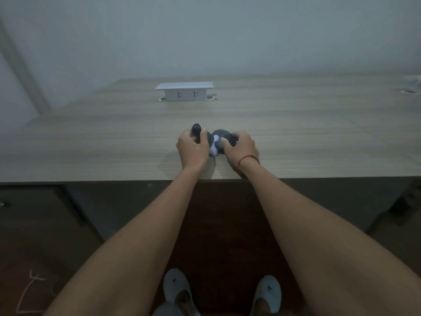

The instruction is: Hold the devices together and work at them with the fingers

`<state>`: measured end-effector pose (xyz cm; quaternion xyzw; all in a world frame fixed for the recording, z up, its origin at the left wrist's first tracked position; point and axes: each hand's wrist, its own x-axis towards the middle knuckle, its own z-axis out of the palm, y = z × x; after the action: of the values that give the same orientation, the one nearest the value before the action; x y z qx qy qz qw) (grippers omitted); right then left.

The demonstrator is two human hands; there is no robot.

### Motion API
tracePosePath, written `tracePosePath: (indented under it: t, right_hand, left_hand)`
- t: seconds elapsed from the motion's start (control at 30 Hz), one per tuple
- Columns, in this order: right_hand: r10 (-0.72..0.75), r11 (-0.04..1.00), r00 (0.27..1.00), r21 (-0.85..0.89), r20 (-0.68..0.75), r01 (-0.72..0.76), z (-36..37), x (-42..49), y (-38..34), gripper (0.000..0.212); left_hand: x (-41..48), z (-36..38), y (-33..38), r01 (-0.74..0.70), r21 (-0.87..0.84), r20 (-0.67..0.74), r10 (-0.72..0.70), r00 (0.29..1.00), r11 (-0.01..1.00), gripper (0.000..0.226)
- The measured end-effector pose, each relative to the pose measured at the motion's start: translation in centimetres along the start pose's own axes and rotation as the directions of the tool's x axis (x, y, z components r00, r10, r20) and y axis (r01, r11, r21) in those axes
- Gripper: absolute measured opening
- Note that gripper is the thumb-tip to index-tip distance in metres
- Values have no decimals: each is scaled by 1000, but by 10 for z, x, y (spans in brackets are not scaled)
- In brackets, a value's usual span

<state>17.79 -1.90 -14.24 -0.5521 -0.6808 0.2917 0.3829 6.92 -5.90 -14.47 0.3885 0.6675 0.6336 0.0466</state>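
While both hands [193, 148] [241, 148] grip it, the dark toy [218, 139] rests — fingers curled — on the table [296, 137].

Words on the socket box [184, 95]: none, only plug holes.
Chalk mark on the floor [30, 290]: white lines, too unclear to read as a letter.
Marks on the slippers [175, 283]: small dark spots, too blurry to read.
Other words or numbers: none to read.
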Motion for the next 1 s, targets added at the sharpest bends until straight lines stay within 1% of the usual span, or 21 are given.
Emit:
tracePosePath:
  t: [0.1, 0.2, 0.3, 0.37, 0.4, 0.47, 0.53, 0.6, 0.63, 0.7, 0.77, 0.83, 0.93, 1.0]
  right_hand:
    - [10, 1000, 1000, -15, 0, -10, 4, -1, -3, 56]
    - [3, 993, 1000, -115, -16, -5, 10, -1, -5, 70]
    - [-9, 982, 1000, -191, -24, 4, 12, 2, -6, 65]
    - [-17, 981, 1000, -195, 19, 20, 10, 2, -5, 60]
    - [-19, 983, 998, -181, 55, 29, 8, 2, -3, 58]
    - [-12, 996, 992, -91, 127, 24, 0, 3, 2, 55]
    - [5, 1000, 980, 19, 201, -9, -8, 4, 8, 56]
    - [17, 999, 968, 40, 249, -28, -10, 7, 10, 65]
    - [25, 1000, 968, 9, 249, -29, -9, 8, 8, 66]
    - [32, 997, 976, -79, 215, -15, -2, 10, 5, 60]
    - [30, 989, 990, -150, 137, -9, 5, 10, 2, 53]
    - [18, 987, 997, -161, 79, -5, 10, 9, 1, 52]
    - [7, 984, 991, -177, 130, 17, 1, 7, 6, 63]
    - [14, 984, 976, -178, 217, 25, -13, 10, 11, 65]
  left_hand:
    - [6, -14, 0, 7, 57, -9, -6, 1000, 998, 25]
    - [17, -19, 8, -17, 38, -26, 18, 999, 999, 26]
    - [19, -8, 22, -95, 34, 60, 93, 994, 995, 26]
    - [18, 2, 25, -148, 55, 143, 139, 980, 987, 24]
    - [19, 7, 23, -185, 77, 168, 170, 971, 980, 23]
    - [23, 13, 16, -238, 142, 174, 212, 962, 961, 26]
    - [28, 14, 17, -242, 195, 186, 206, 961, 950, 27]
    - [32, 15, 24, -245, 233, 211, 198, 957, 941, 28]
    - [34, 16, 26, -242, 236, 207, 195, 959, 941, 29]
    - [32, 18, 27, -251, 207, 213, 206, 955, 946, 30]
    - [26, 22, 22, -270, 195, 248, 219, 944, 943, 28]
    - [26, 23, 20, -281, 216, 256, 223, 941, 935, 27]
    - [33, 20, 19, -263, 249, 234, 206, 950, 932, 25]
    - [38, 16, 18, -245, 278, 234, 181, 955, 929, 24]
